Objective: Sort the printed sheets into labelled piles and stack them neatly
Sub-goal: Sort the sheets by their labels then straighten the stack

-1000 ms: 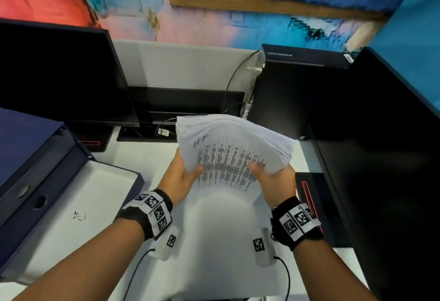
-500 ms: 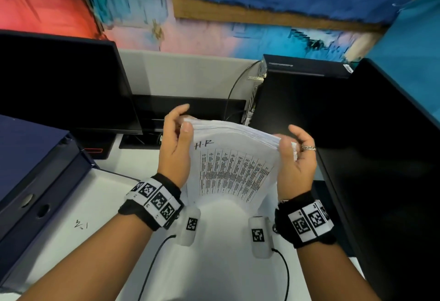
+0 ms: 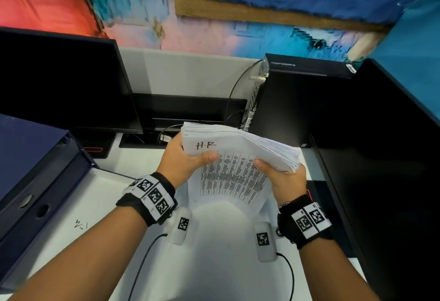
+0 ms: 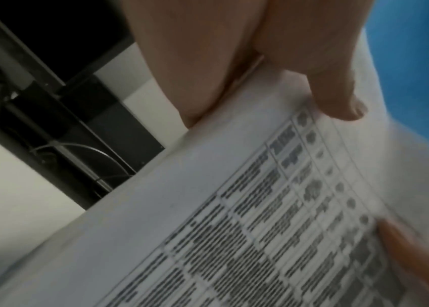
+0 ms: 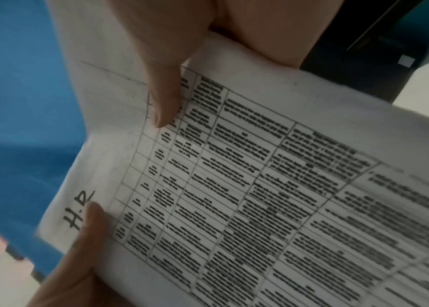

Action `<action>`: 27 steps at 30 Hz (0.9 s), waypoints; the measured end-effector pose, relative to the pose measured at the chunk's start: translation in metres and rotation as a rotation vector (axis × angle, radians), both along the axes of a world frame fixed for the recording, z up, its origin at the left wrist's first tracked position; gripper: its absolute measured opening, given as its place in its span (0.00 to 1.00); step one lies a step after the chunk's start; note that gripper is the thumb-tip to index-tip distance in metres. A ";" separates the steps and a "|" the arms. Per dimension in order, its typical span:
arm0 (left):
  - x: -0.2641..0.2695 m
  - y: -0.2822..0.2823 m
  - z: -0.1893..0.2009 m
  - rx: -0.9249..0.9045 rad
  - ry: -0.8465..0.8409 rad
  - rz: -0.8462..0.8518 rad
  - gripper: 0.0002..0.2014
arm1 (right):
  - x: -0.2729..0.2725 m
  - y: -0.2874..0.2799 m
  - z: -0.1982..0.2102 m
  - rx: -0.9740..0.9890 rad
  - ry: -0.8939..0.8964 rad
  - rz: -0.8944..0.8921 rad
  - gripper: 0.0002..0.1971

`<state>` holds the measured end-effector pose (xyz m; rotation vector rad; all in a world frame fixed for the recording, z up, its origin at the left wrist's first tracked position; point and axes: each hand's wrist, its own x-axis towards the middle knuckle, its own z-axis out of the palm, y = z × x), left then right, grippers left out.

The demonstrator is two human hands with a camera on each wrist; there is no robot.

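Observation:
A thick stack of printed sheets (image 3: 234,158) is held above the white desk (image 3: 223,253), its top sheet bearing a table and the handwritten label "H.R" (image 3: 206,145). My left hand (image 3: 184,160) grips the stack's left edge, thumb on the top sheet. My right hand (image 3: 283,177) grips the right edge, thumb on top and fingers hidden beneath. In the left wrist view my thumb (image 4: 339,99) presses the printed sheet (image 4: 260,218). The right wrist view shows the same sheet (image 5: 260,187), my right thumb (image 5: 163,99) pressing on it and the left thumb (image 5: 95,220) beside the label.
A dark blue binder (image 3: 35,169) lies at the left beside a white sheet (image 3: 78,205) with a pen mark. A black monitor (image 3: 62,81) stands at the back left, a black computer case (image 3: 304,100) at the back right, a black panel (image 3: 392,181) along the right.
The stack stood upright between my palms half a second ago. It now tilts flatter, and both hands have shifted lower with thumbs on the top sheet.

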<state>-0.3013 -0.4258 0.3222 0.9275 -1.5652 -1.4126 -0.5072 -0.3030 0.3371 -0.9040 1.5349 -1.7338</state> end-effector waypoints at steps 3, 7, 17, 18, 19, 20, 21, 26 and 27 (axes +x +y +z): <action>-0.002 0.003 -0.002 -0.012 -0.025 -0.015 0.33 | 0.002 0.001 -0.001 -0.012 -0.071 -0.006 0.19; -0.003 0.003 -0.007 0.033 -0.021 0.012 0.28 | 0.002 0.001 -0.006 0.044 -0.148 -0.007 0.19; 0.007 0.006 0.025 -0.154 -0.088 0.162 0.35 | -0.005 -0.004 -0.007 0.110 0.112 0.002 0.18; 0.009 0.005 0.039 -0.320 -0.206 0.172 0.39 | -0.005 -0.007 -0.004 0.129 0.148 0.012 0.17; 0.009 0.007 0.054 -0.503 -0.399 0.144 0.42 | -0.004 -0.010 -0.002 0.152 0.199 0.021 0.16; 0.007 0.009 0.068 -0.684 -0.638 0.107 0.41 | -0.003 -0.014 0.002 0.167 0.271 0.033 0.14; 0.003 0.013 0.081 -0.826 -0.836 0.069 0.35 | -0.002 -0.018 0.007 0.182 0.370 0.045 0.13; 0.008 0.003 0.089 -0.729 -0.662 0.034 0.11 | 0.005 -0.027 0.024 0.106 0.644 -0.175 0.21; 0.017 -0.005 0.083 -0.662 -0.569 0.076 0.11 | 0.000 -0.024 0.019 0.093 0.727 -0.333 0.32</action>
